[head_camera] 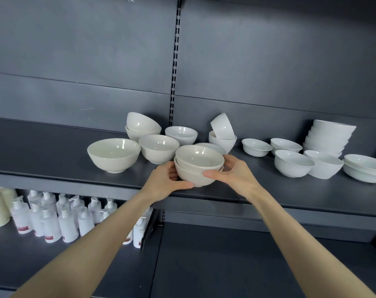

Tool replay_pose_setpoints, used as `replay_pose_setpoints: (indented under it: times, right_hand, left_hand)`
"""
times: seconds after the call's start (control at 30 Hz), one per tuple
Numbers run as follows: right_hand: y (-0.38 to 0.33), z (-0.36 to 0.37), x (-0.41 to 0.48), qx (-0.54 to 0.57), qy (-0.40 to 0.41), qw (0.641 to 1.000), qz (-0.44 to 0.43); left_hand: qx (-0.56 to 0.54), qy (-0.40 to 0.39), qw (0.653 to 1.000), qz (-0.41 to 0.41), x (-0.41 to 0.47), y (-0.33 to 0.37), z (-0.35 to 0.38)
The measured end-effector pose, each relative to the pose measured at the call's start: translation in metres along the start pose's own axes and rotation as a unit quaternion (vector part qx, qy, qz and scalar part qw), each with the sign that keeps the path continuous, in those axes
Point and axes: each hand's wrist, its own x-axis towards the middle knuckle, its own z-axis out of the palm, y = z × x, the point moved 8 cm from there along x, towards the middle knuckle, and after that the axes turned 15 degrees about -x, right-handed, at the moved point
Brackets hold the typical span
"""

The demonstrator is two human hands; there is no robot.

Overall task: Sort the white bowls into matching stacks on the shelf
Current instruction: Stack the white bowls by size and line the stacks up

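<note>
Dark grey shelf (43, 147) is carrying loose white bowls (114, 154). I am gripping a cream two-bowl stack (193, 177) near its front edge, left hand (165, 182) and right hand (234, 174) both curling round it. I am judging that any tilt could send the top bowl (198, 157) sliding off.

**Shelf** (43, 151), left: bare from the edge to the big bowl (114, 154); free passage.
**Middle:** two-bowl stack (198, 166) at the front edge, with the left hand (165, 181) and right hand (234, 175) gripping its sides. Behind it is a cluster of bowls (159, 148), touching or nearly so (one pair (222, 134) has its top bowl tipped).
**Right:** close-set bowls (293, 163) and a tall stack (329, 136); a bare strip runs along the front.
**Above the bowls:** open air.
**Lower shelf** (247, 265): bottles (53, 216) crowd the left; the right is bare.
</note>
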Motion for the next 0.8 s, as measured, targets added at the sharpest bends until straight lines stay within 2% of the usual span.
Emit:
replay_pose_setpoints:
  times: [0.23,0.43,0.8]
  right_hand:
    - [-0.006,-0.006,0.004,0.034,0.008,0.999,-0.019]
    - [-0.038,-0.01,0.009,0.062,-0.002,0.997,-0.051]
    - [-0.12,0.042,0.037,0.1,-0.042,0.985,-0.131]
  left_hand:
    - [-0.014,0.046,0.999,0.022,-0.006,0.015,-0.003]
    - [-0.025,0.103,0.993,0.054,-0.022,0.046,-0.019]
    - [0.001,0.209,0.973,0.103,-0.058,0.091,-0.102]
